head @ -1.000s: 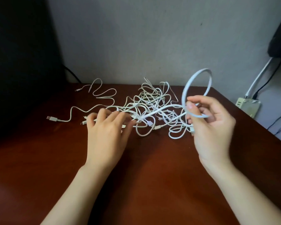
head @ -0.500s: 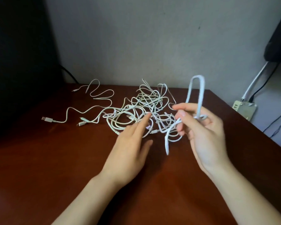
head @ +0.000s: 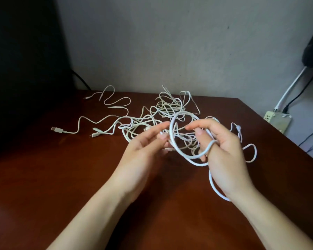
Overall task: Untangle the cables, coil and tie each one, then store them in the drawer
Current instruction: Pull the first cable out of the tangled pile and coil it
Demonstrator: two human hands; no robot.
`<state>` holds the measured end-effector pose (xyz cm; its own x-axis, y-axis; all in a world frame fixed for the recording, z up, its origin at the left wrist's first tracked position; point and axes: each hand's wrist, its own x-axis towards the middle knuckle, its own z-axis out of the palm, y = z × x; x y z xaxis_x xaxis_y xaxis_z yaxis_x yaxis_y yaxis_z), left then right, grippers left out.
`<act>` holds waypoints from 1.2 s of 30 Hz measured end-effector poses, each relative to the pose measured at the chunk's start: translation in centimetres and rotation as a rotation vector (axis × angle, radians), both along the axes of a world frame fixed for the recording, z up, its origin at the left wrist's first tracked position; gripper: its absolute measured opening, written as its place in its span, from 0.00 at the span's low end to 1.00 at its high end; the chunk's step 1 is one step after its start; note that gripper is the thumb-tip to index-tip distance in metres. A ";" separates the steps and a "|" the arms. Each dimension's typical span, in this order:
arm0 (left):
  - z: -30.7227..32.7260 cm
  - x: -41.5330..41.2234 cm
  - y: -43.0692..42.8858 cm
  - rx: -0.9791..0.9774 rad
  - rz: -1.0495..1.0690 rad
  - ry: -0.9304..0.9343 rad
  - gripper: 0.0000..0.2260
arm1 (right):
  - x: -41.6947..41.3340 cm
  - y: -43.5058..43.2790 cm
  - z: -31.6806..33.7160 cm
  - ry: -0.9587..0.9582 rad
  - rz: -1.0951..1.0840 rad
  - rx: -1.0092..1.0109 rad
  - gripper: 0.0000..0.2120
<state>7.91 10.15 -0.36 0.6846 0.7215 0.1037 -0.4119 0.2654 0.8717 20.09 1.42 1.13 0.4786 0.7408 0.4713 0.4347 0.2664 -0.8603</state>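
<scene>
A white cable loop (head: 181,154) is held in the curled grip of the right hand (head: 226,156), above the desk (head: 61,177). The left hand (head: 143,156) is placed at the loop; its grip cannot be determined. The cable tangle (head: 168,109) lies just behind.

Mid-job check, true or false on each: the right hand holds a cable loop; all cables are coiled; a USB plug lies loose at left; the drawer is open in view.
1. The right hand holds a cable loop: true.
2. All cables are coiled: false. The tangle lies loose on the table.
3. A USB plug lies loose at left: true.
4. The drawer is open in view: false. No drawer shows.
</scene>
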 end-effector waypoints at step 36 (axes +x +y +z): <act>0.0 -0.9 0.7 0.181 0.120 0.168 0.09 | 0.3 0.1 -1.3 -0.883 0.099 -0.008 0.10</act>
<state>7.05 10.87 -0.39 0.6141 0.7783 0.1307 -0.2766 0.0571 0.9593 20.36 1.51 -0.16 -0.1240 0.7644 0.6327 0.9158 0.3336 -0.2236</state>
